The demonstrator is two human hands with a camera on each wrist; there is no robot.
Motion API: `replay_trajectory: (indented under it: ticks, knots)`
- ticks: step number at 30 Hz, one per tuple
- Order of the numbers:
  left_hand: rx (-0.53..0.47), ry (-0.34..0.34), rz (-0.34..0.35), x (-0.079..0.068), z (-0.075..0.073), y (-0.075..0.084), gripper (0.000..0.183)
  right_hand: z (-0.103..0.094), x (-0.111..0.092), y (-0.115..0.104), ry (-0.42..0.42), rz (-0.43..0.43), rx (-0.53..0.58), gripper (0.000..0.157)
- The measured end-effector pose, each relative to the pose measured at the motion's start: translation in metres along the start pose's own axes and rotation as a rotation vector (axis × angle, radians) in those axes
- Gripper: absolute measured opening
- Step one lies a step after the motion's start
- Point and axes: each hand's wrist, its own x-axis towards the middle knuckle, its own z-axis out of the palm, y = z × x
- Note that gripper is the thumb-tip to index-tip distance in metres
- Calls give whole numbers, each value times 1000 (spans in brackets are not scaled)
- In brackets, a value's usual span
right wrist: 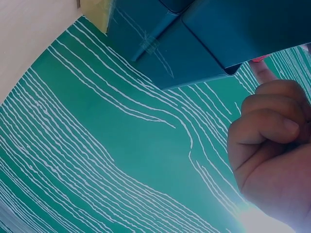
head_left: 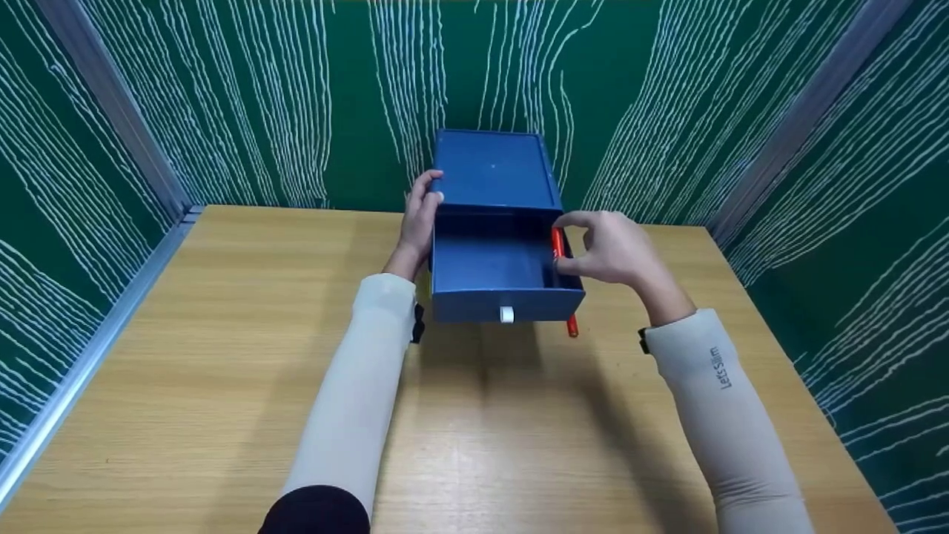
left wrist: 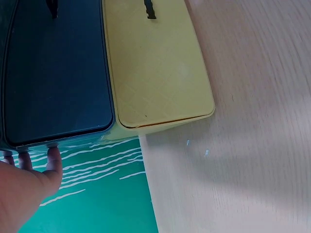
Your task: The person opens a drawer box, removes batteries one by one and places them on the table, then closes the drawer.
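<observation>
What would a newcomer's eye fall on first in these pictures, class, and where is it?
Probably the bright red stick, held between the right hand's thumb and forefinger at the right side of the open blue drawer. Next, the wavy white lines running down the green wall behind the table.

White-lined green walls [head_left: 474,67] are standing at nine, twelve and three o'clock; grey posts [head_left: 118,104] are rising at ten and two; a wooden table [head_left: 519,445] is stretching toward six.
</observation>
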Motion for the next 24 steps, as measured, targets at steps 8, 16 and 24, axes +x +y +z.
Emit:
replay_trajectory:
  ticks: [8,16,24]
  knots:
    - [36,17,8,9,-1,-16,37,-2,-3,4,35,1,38,49]
    - [-11,2,24,1,-1,0,39,-3,-5,7,64,-1,46,50]
    - [21,17,21,-7,2,13,40,-6,-6,12,105,-16,56,48]
